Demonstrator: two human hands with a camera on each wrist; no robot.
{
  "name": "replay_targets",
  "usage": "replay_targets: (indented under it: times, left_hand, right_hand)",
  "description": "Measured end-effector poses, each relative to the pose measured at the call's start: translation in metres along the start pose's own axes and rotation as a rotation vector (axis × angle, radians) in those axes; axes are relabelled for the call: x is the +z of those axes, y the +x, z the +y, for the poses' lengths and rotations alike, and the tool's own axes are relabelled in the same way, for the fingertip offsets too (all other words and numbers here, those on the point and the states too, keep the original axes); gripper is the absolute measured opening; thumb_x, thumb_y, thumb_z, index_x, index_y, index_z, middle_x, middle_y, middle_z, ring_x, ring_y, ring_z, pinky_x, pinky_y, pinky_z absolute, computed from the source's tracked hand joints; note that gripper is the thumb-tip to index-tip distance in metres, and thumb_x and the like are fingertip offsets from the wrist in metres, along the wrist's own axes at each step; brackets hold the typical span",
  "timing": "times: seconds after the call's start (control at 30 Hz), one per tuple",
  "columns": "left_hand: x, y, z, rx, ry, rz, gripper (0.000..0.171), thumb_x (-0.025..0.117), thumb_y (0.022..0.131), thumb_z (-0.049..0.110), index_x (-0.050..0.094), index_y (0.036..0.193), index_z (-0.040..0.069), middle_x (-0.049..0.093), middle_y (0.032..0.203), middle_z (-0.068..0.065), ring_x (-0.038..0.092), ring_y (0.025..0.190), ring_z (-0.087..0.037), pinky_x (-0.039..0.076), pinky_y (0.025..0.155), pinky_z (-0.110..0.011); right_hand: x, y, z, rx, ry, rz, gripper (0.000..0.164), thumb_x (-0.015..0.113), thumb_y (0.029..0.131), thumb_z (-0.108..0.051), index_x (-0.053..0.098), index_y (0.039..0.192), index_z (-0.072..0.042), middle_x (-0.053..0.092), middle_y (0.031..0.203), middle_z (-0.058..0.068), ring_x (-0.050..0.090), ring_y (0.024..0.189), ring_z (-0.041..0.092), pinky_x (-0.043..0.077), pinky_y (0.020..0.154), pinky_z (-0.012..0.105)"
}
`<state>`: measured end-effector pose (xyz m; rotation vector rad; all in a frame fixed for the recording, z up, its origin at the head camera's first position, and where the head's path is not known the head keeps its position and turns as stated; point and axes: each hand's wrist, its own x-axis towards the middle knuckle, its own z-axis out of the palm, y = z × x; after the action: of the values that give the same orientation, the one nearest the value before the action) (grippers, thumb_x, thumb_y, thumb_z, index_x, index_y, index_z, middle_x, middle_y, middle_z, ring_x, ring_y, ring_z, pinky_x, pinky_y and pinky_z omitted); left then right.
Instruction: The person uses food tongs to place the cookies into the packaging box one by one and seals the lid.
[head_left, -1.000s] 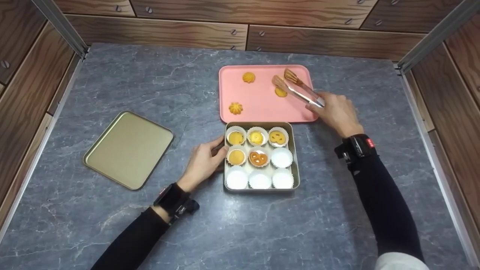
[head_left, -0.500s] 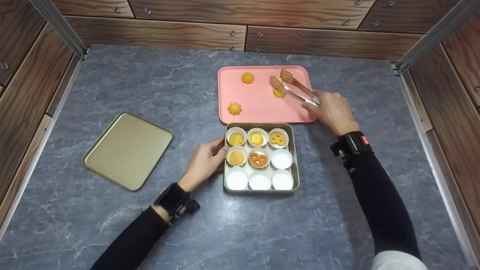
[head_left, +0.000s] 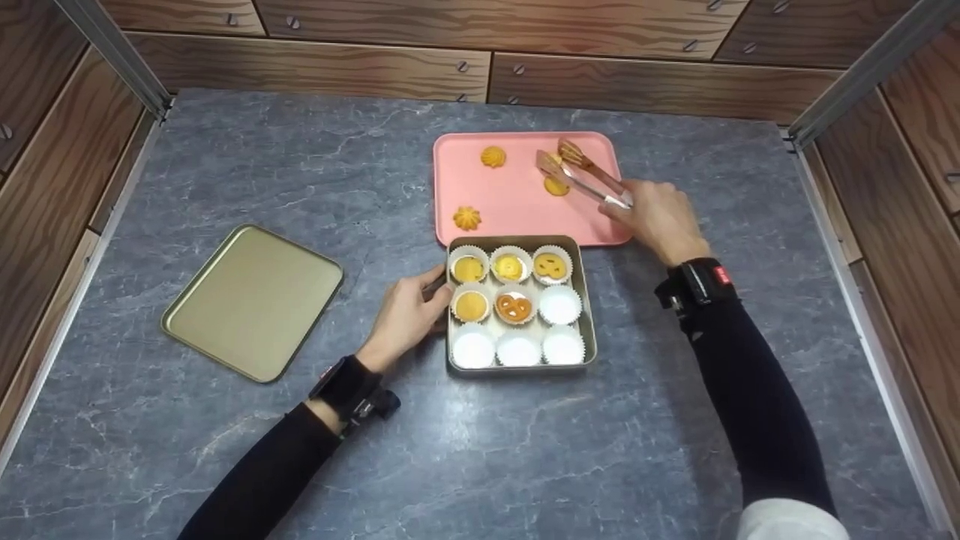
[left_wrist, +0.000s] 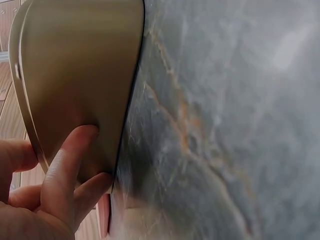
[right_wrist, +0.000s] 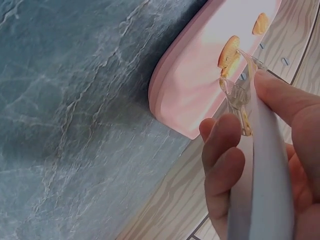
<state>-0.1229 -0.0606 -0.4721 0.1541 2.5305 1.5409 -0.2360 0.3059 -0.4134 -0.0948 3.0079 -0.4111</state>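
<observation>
My left hand (head_left: 405, 319) touches the outer left wall of a gold square tin (head_left: 589, 322). In the left wrist view its fingers (left_wrist: 65, 165) lie against the tin's wall (left_wrist: 80, 65). White paper cups fill the tin. Several hold cookies, among them a pretzel-shaped cookie (head_left: 514, 307); the middle-right cup (head_left: 559, 305) and the front row show bare white. My right hand (head_left: 660, 217) grips the handle of tongs (head_left: 585, 180), arms spread, see-through tips over the right part of a pink tray (head_left: 517, 217). Partly under the tips lies a round cookie (head_left: 556, 187).
Two swirled cookies, a rear one (head_left: 493, 157) and a front one (head_left: 466, 218), lie at the tray's left. A gold lid (head_left: 255, 304) rests at the left on the grey marbled table (head_left: 360, 187). Wood-patterned walls (head_left: 315, 64) stand around the table.
The tin has shifted slightly away from me, towards the tray, together with my left hand. My right hand and the tongs have moved a little left over the cookies.
</observation>
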Motion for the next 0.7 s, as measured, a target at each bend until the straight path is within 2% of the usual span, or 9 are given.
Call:
replay_targets:
  times: [0.4,0.63,0.7]
  left_hand:
    - [-0.0008,0.0029,-0.0002,-0.011,-0.002,-0.005,0.052,0.065,0.102,0.024,0.053,0.149,0.005,0.064,0.068,-0.007,0.044,0.044,-0.008,0.041,0.041,-0.023]
    - [-0.0002,0.003,-0.0015,0.022,0.016,0.011,0.051,0.065,0.102,0.025,0.055,0.146,0.003,0.075,0.089,-0.015,0.041,0.043,-0.006,0.04,0.041,-0.022]
    - [-0.0003,0.003,-0.0015,0.021,0.014,0.008,0.051,0.065,0.102,0.024,0.054,0.147,0.002,0.074,0.086,-0.017,0.04,0.043,-0.006,0.039,0.04,-0.021]
  right_hand:
    - [0.0038,-0.0011,0.0021,-0.045,0.013,0.045,0.05,0.069,0.1,-0.039,0.067,0.133,-0.002,0.069,0.096,0.023,0.063,0.085,0.042,0.049,0.073,0.058]
    - [0.0076,-0.0043,0.0077,-0.081,0.034,0.084,0.044,0.069,0.1,-0.037,0.069,0.126,-0.002,0.064,0.086,0.019,0.059,0.077,0.039,0.046,0.065,0.053]
    - [0.008,-0.0045,0.0084,-0.072,0.041,0.079,0.045,0.068,0.101,-0.038,0.069,0.127,-0.002,0.064,0.086,0.019,0.059,0.076,0.038,0.046,0.064,0.052]
